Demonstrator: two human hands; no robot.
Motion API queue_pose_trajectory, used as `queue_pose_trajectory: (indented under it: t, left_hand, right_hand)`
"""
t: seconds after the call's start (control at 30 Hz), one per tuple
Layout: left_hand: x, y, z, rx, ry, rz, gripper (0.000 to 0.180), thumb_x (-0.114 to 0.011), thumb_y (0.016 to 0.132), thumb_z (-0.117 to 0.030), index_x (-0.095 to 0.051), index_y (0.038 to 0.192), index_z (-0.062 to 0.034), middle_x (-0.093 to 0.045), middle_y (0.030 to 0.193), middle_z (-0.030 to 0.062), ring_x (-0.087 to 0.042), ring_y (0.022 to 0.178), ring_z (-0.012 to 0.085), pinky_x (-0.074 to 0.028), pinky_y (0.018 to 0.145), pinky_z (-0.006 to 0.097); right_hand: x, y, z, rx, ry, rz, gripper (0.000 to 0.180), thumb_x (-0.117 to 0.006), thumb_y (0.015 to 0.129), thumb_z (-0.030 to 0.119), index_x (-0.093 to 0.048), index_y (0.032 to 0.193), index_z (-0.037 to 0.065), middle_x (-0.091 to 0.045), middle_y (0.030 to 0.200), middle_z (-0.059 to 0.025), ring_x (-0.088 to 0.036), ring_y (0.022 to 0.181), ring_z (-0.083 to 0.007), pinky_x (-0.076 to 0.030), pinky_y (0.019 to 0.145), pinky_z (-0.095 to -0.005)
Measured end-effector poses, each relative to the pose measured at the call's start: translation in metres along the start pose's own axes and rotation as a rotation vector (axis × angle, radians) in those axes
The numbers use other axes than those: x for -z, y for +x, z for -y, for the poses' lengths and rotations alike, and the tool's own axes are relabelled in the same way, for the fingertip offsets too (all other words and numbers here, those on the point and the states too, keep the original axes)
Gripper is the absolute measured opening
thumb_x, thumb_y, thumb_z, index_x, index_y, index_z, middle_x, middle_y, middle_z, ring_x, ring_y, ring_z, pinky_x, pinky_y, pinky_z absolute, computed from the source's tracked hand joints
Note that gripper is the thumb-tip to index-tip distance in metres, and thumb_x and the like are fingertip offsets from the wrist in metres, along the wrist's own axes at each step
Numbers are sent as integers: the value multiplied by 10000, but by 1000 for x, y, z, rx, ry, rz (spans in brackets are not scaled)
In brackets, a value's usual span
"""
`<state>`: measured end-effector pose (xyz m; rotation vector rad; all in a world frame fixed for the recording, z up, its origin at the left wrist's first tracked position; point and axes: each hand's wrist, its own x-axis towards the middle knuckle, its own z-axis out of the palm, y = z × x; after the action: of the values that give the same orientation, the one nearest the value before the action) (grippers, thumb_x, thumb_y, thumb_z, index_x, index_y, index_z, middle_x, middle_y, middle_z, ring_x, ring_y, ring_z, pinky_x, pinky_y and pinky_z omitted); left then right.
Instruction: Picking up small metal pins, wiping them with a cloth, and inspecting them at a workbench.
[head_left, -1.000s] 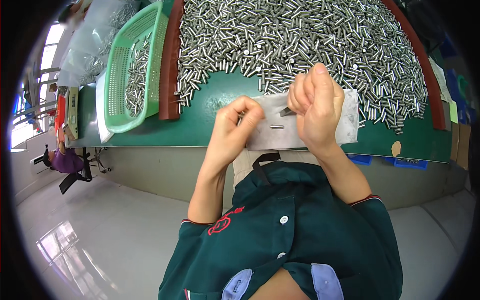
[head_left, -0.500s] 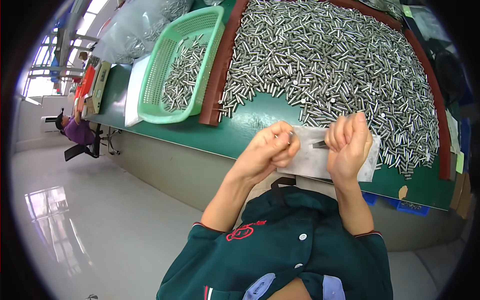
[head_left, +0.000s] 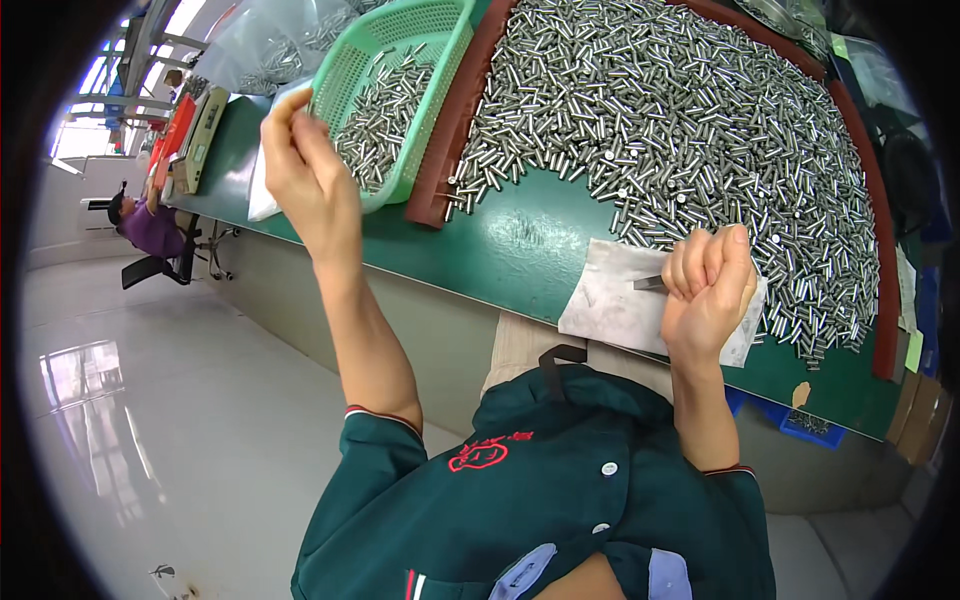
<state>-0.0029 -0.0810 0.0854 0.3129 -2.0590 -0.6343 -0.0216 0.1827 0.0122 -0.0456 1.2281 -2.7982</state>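
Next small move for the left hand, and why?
Probably shift the left hand slightly right, over the metal pins in the green basket, before opening its fingers: it appears at the basket's left side, and whether it holds anything is unclear.

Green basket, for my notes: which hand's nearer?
Left: the left hand is at the left edge of the green basket; the right hand is well right of it, over a pale sheet.
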Motion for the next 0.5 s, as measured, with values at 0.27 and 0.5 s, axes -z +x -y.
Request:
queue_pose_trajectory:
  t: [0.27, 0.5]
  left_hand:
    - [-24, -31, -1, -357, 211, 322, 94, -625, 668, -9, -593, 752, -36, -540, 721, 88, -503, 702, 257, -404, 620, 347]
    - [-48, -83, -8, -144, 372, 479, 170, -673, 650, -114, -539, 656, -10, -496, 658, 114, -495, 660, 280, -393, 574, 381]
  right_hand:
    - [3, 1, -1, 3, -9, -19, 398, -306, 924, 217, -257, 546, 104, -258, 445, 12, -176, 396, -62, -163, 371, -222]
    - [0, -1, 0, 1, 11, -12, 394, -303, 925, 220, -260, 551, 104, -258, 446, 12, -174, 391, -60, -171, 366, -219]
